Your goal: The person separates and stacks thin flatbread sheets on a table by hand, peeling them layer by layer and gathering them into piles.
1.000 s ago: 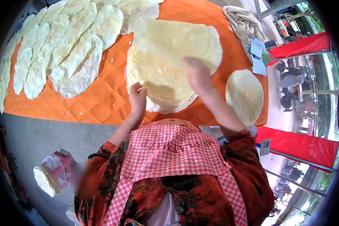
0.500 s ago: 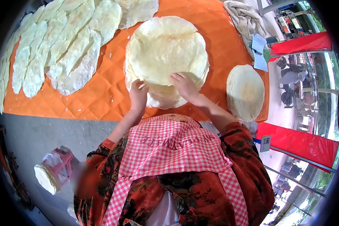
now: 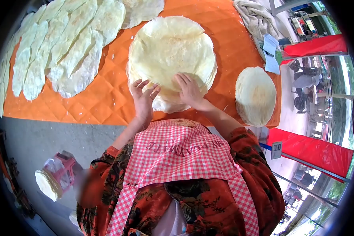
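Observation:
A stack of thin round flatbreads [image 3: 173, 47] lies in front of me on the orange cloth. My left hand [image 3: 143, 98] is at the stack's near left edge, its fingers apart and the fingertips by the rim of the top sheet; no sheet shows gripped in it. On the near part of the top flatbread my right hand [image 3: 189, 91] lies with its fingers stretched out. Below the hands, the near edges of lower sheets show.
Overlapping folded flatbreads [image 3: 61, 43] cover the left of the orange cloth [image 3: 114, 94]. A smaller flatbread pile [image 3: 255, 96] sits at the right, with papers and a pen [image 3: 270, 54] and a grey towel [image 3: 255, 17] beyond. A pink stool [image 3: 67, 169] stands on the floor.
My left hand has opened from a pinch at the sheet's edge and its fingers have spread. My right hand has shifted slightly left and away from me, and the top sheet's near edge lies lower.

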Demonstrator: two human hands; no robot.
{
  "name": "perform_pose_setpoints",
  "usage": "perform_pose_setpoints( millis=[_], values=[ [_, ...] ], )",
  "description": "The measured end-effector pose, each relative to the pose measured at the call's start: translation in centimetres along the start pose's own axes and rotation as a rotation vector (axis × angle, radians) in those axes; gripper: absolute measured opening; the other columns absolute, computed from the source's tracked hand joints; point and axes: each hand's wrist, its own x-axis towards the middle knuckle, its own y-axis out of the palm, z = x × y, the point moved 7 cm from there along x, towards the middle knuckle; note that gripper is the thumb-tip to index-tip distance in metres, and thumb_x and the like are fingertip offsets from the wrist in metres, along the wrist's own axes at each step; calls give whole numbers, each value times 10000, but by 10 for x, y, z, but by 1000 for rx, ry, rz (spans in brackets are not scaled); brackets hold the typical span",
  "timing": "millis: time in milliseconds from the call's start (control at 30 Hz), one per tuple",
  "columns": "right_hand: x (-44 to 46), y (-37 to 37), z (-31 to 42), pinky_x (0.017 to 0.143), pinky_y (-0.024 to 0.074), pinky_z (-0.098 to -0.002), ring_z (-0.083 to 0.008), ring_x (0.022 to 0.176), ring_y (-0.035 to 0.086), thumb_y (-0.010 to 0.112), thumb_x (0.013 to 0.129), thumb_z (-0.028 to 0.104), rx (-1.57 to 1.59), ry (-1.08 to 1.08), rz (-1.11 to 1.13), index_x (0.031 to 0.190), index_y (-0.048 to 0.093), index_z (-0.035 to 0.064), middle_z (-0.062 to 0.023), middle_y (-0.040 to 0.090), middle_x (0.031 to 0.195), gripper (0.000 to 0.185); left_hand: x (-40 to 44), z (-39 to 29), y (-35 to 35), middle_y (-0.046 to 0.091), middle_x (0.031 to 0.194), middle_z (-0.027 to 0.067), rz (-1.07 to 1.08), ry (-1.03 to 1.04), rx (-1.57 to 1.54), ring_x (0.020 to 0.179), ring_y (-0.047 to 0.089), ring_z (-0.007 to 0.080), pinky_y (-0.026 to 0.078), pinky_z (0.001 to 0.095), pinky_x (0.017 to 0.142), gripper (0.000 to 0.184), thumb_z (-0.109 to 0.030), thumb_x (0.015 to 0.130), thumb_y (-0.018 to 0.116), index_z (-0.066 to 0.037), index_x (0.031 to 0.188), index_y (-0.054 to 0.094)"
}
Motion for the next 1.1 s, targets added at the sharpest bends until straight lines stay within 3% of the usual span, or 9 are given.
perform_pose_setpoints(
  millis=[67, 133, 200, 400, 533, 667, 833, 967, 1100],
  values=[
    [14, 0, -12, 871, 464, -403, -282, 1088, 572, 568, 813, 66, 16, -3, -48, 1163, 612, 49, -135, 614, 1167, 353, -7, 0, 0, 365, 1236, 130, -7, 89, 122, 1062, 545, 293, 518, 369, 903, 488, 80, 846, 511, -70, 1258, 298],
    [32, 3, -51, 769, 500, -425, -328, 884, 643, 539, 823, 32, 214, 357, 215, 1046, 673, 44, -197, 665, 971, 261, -5, 14, -9, 398, 1218, 119, 73, 168, 287, 1089, 531, 258, 518, 349, 888, 433, 62, 838, 539, -58, 1224, 381],
    [77, -48, -82, 689, 502, -453, -362, 759, 649, 523, 848, 48, 192, 366, 104, 974, 709, 76, -215, 664, 834, 226, -6, 27, -4, 439, 1193, 121, 209, 194, 852, 1065, 539, 232, 529, 322, 840, 394, 33, 825, 575, -35, 1196, 462],
    [133, -217, -18, 703, 524, -444, -339, 807, 659, 498, 809, 56, -188, -67, -281, 969, 692, 75, -172, 676, 854, 252, -1, 16, -21, 496, 1174, 146, -38, 350, 982, 968, 580, 226, 531, 326, 771, 408, -24, 822, 613, -6, 1217, 514],
    [66, -119, -7, 862, 517, -378, -319, 980, 636, 502, 770, -32, -40, -44, -179, 1069, 664, 43, -148, 668, 1068, 348, 15, 19, -42, 558, 1186, 165, -151, 221, 928, 941, 607, 226, 512, 330, 818, 461, -51, 835, 609, 53, 1265, 476],
    [14, -24, -13, 759, 522, -404, -327, 918, 633, 488, 767, 5, 18, -80, -60, 1023, 657, 40, -140, 662, 1018, 309, 16, 22, -42, 591, 1148, 165, -119, 70, 662, 967, 607, 213, 513, 316, 819, 436, -37, 858, 566, 61, 1268, 455],
    [13, -16, -29, 729, 515, -400, -317, 900, 627, 497, 780, 8, 115, 5, -13, 986, 660, 39, -131, 663, 996, 265, -4, 21, -20, 611, 1054, 174, -190, -120, 428, 954, 623, 235, 536, 313, 807, 346, -28, 879, 533, 70, 1203, 460],
    [22, -25, -36, 745, 516, -392, -305, 932, 624, 504, 785, 4, 151, 154, 76, 979, 664, 42, -123, 663, 1010, 255, -21, 48, -4, 606, 999, 171, 56, -401, 297, 889, 648, 256, 553, 324, 789, 281, -33, 902, 521, 70, 1158, 466],
    [9, -9, -30, 836, 509, -374, -316, 980, 629, 548, 761, -21, 168, 68, 46, 1025, 670, 21, -140, 669, 1054, 294, -37, 72, 1, 548, 1129, 193, 53, -617, 258, 922, 640, 277, 564, 340, 800, 459, -23, 921, 475, 86, 1340, 323]
  ],
)
